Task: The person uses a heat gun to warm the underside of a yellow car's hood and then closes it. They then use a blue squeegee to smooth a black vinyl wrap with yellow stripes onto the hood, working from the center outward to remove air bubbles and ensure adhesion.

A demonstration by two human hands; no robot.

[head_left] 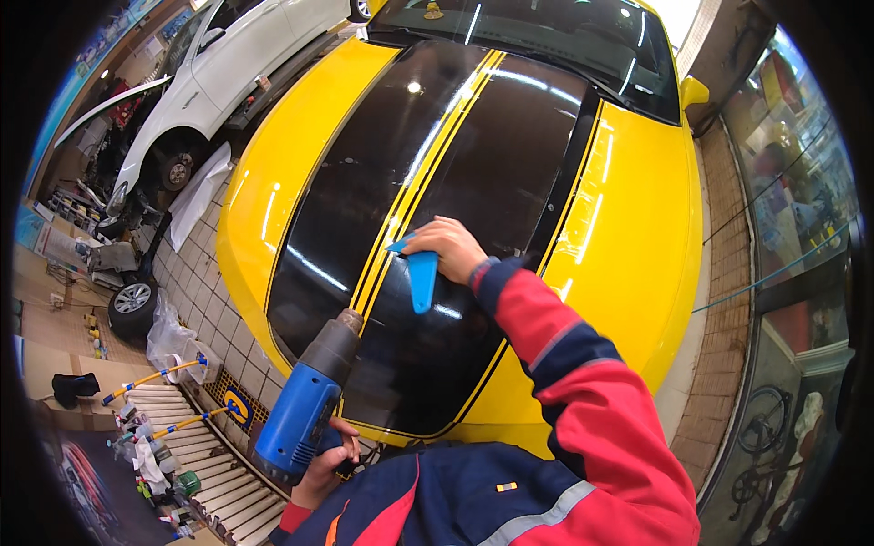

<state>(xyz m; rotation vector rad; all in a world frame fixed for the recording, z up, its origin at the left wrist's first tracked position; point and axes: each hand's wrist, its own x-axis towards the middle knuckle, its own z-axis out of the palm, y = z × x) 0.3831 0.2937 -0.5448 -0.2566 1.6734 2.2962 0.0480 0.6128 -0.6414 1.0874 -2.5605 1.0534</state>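
A blue heat gun (302, 411) is gripped by its handle in my left hand (330, 460), its metal nozzle pointing up toward the car's front. Beyond it, my right hand (444, 244) is closed around a blue plastic scraper (421, 280), whose narrow handle sticks out below the fingers. The scraper's edge is at the yellow pinstripes (393, 223) down the middle of the hood. Two wide black stripes (496, 155) cover much of the yellow car's hood (628, 264). Part of my left hand is hidden behind the heat gun.
At the far left stands a white car (232, 55) with its front end taken apart. A loose wheel (134, 300) lies near a clear plastic bag (173, 332). Bottles and tools sit at the lower left by a slatted grate (214, 455). A glass wall (792, 182) runs along the right.
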